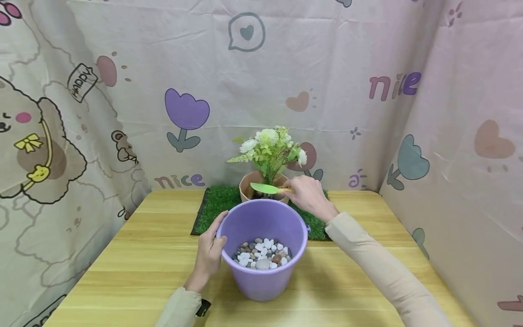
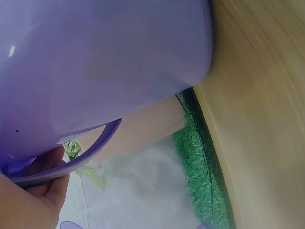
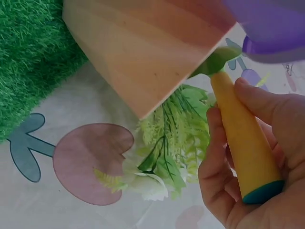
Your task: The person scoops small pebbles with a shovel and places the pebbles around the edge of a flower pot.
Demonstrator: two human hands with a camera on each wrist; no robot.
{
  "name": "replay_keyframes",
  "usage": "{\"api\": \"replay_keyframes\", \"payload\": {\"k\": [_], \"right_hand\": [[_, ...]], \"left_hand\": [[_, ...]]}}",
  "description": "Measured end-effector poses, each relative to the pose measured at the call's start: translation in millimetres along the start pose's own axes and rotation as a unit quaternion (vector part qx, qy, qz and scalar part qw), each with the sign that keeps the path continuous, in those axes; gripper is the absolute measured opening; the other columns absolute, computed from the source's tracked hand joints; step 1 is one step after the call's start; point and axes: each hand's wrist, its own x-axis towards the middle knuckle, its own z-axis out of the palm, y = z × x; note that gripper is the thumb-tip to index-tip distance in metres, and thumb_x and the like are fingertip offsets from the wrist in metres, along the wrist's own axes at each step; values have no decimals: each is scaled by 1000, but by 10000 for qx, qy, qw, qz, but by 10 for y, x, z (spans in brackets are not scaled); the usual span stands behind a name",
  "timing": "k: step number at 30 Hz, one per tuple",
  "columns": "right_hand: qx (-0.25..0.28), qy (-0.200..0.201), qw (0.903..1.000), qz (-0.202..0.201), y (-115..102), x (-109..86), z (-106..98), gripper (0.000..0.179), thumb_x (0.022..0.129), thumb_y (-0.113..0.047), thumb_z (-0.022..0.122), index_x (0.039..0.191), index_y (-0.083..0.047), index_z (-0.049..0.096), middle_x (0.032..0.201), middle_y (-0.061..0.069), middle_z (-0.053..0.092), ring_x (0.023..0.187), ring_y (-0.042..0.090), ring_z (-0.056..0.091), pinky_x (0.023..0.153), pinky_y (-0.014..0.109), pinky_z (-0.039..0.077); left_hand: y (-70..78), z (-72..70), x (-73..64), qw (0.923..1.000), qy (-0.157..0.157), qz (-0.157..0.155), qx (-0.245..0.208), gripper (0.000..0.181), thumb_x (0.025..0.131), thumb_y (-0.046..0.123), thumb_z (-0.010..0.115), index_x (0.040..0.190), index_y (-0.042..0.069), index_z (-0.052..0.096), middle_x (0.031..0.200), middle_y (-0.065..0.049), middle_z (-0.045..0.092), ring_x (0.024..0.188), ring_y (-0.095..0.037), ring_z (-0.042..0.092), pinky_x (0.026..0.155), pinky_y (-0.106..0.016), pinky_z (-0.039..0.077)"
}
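Note:
A purple bucket (image 1: 263, 284) stands on the table, with white, grey and brown pebbles (image 1: 263, 255) in its bottom. My left hand (image 1: 209, 254) grips the bucket's left side at the rim. In the left wrist view its fingers curl round the purple bucket handle (image 2: 90, 150). My right hand (image 1: 307, 193) holds a small trowel by its yellow handle (image 3: 245, 143). The trowel's green blade (image 1: 264, 188) is over the mouth of a peach-coloured flowerpot (image 1: 246, 184), behind the bucket. White flowers and green leaves (image 1: 269, 152) rise from the pot. Whether the blade carries anything, I cannot tell.
Under the pot lies a green artificial-grass mat (image 1: 218, 204), partly hidden by the bucket. The wooden table (image 1: 135, 272) extends to both sides. A printed cloth (image 1: 253, 81) hangs behind and along the sides.

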Motion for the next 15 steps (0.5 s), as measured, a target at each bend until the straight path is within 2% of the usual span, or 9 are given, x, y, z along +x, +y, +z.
{"api": "replay_keyframes", "payload": {"k": [5, 8, 12, 15], "right_hand": [[48, -4, 9999, -129, 39, -107, 66, 27, 94, -40, 62, 97, -20, 79, 71, -3, 55, 57, 13, 47, 44, 29, 34], [-34, -157, 9998, -126, 77, -194, 105, 29, 97, -37, 57, 105, -15, 75, 78, 1, 55, 59, 14, 46, 45, 28, 36], [-41, -469, 9989, -29, 122, -323, 138, 33, 100, -32, 52, 124, -12, 65, 93, 7, 55, 60, 17, 47, 46, 27, 38], [170, -558, 9982, 144, 159, -421, 160, 32, 102, -30, 49, 125, -13, 63, 94, 7, 52, 58, 17, 47, 46, 28, 38]], "left_hand": [[8, 7, -2, 10000, -24, -34, -17, 62, 80, 0, 44, 141, 1, 51, 136, -17, 59, 115, -34, 63, 91, -48, 54], [2, 7, 0, 10000, -19, 32, -7, 61, 80, -1, 44, 141, 1, 51, 135, -18, 60, 113, -35, 64, 89, -50, 55], [-15, 1, 11, 9999, -4, 146, 55, 62, 79, -1, 44, 140, 1, 52, 132, -19, 62, 109, -35, 66, 86, -49, 57], [-20, -4, 18, 9998, -16, 160, 83, 62, 78, -1, 45, 140, 2, 53, 130, -19, 63, 107, -35, 67, 84, -49, 57]]}}
